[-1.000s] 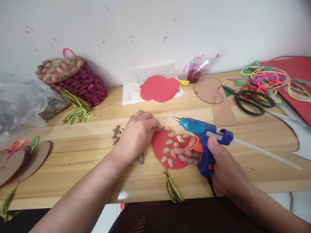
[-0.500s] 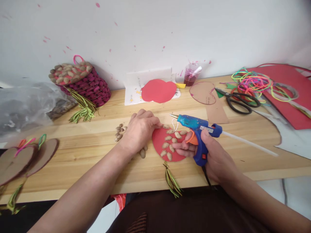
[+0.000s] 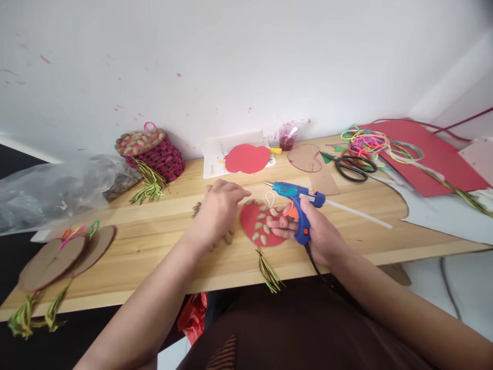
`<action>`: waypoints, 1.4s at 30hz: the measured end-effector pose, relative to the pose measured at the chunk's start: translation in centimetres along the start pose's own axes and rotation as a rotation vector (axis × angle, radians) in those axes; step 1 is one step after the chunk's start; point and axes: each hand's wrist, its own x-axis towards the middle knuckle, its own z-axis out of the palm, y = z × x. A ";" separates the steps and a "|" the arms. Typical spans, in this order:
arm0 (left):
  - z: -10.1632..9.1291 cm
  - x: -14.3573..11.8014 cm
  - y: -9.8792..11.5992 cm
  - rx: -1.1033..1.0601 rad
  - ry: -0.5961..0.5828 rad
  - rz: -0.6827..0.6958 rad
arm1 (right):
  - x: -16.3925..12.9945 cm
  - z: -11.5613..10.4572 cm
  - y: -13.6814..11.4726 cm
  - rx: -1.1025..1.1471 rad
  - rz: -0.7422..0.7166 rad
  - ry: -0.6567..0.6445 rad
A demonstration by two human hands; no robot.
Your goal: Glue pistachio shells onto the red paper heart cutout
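My right hand grips a blue hot glue gun with an orange trigger, its nozzle pointing left and a white glue stick poking out of the back. Below the gun lies a red paper cutout with several peanuts on it, a white loop at its top and a green-yellow tassel at its bottom. Just left of the cutout, my left hand hovers over loose peanuts. Its index finger stretches toward the cutout, and I see nothing in it; the other fingers are partly hidden.
A purple woven piece topped with peanuts leans at the back left, near a plastic bag. Brown cardboard shapes lie at left. Behind are a red paper shape and a cup. Scissors and colored cords lie right.
My left hand has drawn slightly left, away from the peanut at the cutout's upper edge, and its fingers have lifted. The glue gun stays over the cutout. The camera view has shifted.
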 end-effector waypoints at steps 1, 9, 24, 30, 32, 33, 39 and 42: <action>0.2 -0.4 0.8 0.052 -0.013 0.022 | 0.0 0.0 0.0 -0.001 -0.003 0.001; 2.0 -1.9 4.6 0.205 -0.109 0.022 | 0.1 -0.2 0.3 -0.021 -0.029 -0.039; 2.5 -1.5 4.2 0.177 -0.112 -0.099 | 0.0 -0.5 0.4 -0.009 -0.069 -0.070; 2.5 -1.5 4.2 0.162 -0.080 -0.100 | -1.9 -2.8 -0.9 0.015 -0.185 0.086; 2.6 -1.4 4.0 0.163 -0.041 -0.107 | -2.6 -3.9 -1.4 0.000 -0.204 0.116; 2.7 -1.2 4.0 0.163 -0.013 -0.110 | -2.9 -4.4 -1.7 -0.010 -0.205 0.133; 2.2 0.6 6.0 0.103 -0.001 -0.071 | -3.6 -5.7 -1.7 -0.092 -0.219 0.168; 2.0 2.0 7.6 0.078 -0.101 -0.077 | -3.4 -5.7 -1.4 -0.118 -0.244 0.150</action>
